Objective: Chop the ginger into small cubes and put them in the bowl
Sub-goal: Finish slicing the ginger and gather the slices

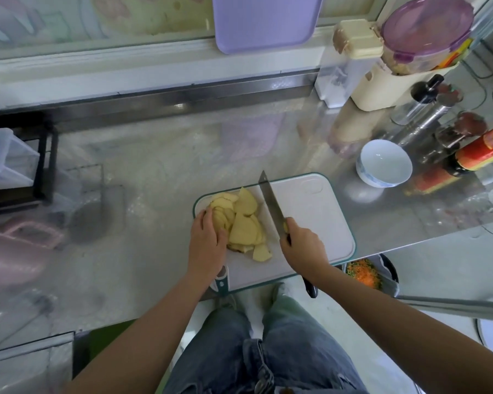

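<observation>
Fingers (212,216) of left hand (207,243) on ginger (244,228)

I could read no word, number or brand anywhere. The red label on the bottle (484,150) carried yellow marks, but they were too blurred for me to make out. The teal tab at the near corner of the board (310,223) bore small white shapes, and I could not read those as letters either.
</observation>
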Motion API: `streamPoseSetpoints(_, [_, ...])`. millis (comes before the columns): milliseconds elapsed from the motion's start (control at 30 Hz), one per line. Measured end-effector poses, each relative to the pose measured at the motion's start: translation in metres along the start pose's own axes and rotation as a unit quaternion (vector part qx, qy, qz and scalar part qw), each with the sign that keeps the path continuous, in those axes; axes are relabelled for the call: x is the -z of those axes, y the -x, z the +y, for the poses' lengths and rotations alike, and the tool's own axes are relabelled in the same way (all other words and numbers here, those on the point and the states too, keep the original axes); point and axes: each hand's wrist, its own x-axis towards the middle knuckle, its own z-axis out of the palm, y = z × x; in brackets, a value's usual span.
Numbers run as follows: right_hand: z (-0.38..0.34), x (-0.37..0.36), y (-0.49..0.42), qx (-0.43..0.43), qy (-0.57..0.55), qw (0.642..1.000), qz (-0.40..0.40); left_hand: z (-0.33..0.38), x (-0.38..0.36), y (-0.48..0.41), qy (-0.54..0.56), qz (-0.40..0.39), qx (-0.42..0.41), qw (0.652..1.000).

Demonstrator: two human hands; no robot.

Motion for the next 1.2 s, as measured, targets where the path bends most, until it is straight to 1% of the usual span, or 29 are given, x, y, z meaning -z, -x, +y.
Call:
streamPoseSetpoints(67, [0.006, 0.005, -0.001, 0.035, 0.011, 0.999, -0.035, 0.006, -0.001, -0.001, -0.016, 0.026, 0.016, 0.999])
streamPoseSetpoints(100, [0.011, 0.009, -0.003, 0.041, 0.003, 0.999, -0.035, 0.01, -0.002, -0.003, -0.032, 0.046, 0.023, 0.998])
streamPoseSetpoints(200, [0.03, 0.026, -0.017, 0.027, -0.043, 0.999, 0.002, 0.024, -0.006, -0.01, -0.071, 0.101, 0.021, 0.992])
streamPoseSetpoints(300, [0.049, 0.04, -0.036, 0.001, -0.071, 0.997, 0.035, 0.039, -0.011, -0.021, -0.13, 0.118, -0.033, 0.984])
streamPoseSetpoints(367, [0.057, 0.044, -0.049, -0.032, -0.105, 0.994, 0.014, 0.049, -0.015, -0.029, -0.178, 0.095, -0.051, 0.978])
streamPoseSetpoints(400, [0.061, 0.044, -0.053, -0.053, -0.146, 0.988, -0.009, 0.053, -0.017, -0.034, -0.199, 0.072, -0.047, 0.976])
streamPoseSetpoints(467, [0.071, 0.041, -0.059, -0.093, -0.243, 0.964, -0.057, 0.061, -0.023, -0.043, -0.242, 0.027, -0.033, 0.969])
streamPoseSetpoints(500, [0.075, 0.039, -0.06, -0.107, -0.274, 0.953, -0.073, 0.063, -0.025, -0.047, -0.264, 0.009, -0.03, 0.964])
streamPoseSetpoints(600, [0.083, 0.038, -0.064, -0.113, -0.297, 0.944, -0.094, 0.066, -0.028, -0.059, -0.314, -0.031, -0.017, 0.949])
streamPoseSetpoints(700, [0.086, 0.039, -0.068, -0.109, -0.302, 0.941, -0.104, 0.068, -0.03, -0.069, -0.357, -0.044, -0.012, 0.933])
streamPoseSetpoints(800, [0.086, 0.04, -0.07, -0.11, -0.298, 0.942, -0.11, 0.071, -0.033, -0.077, -0.363, -0.054, -0.018, 0.93])
streamPoseSetpoints(967, [0.087, 0.04, -0.07, -0.109, -0.304, 0.939, -0.117, 0.073, -0.035, -0.085, -0.341, -0.055, 0.018, 0.938])
streamPoseSetpoints(1100, [0.088, 0.04, -0.07, -0.112, -0.317, 0.934, -0.12, 0.076, -0.033, -0.087, -0.319, -0.08, 0.031, 0.944])
streamPoseSetpoints(1167, [0.088, 0.041, -0.07, -0.113, -0.322, 0.932, -0.126, 0.079, -0.031, -0.086, -0.302, -0.061, 0.011, 0.951])
streamPoseSetpoints(1200, [0.089, 0.041, -0.07, -0.115, -0.327, 0.929, -0.126, 0.08, -0.03, -0.085, -0.252, -0.036, -0.009, 0.967])
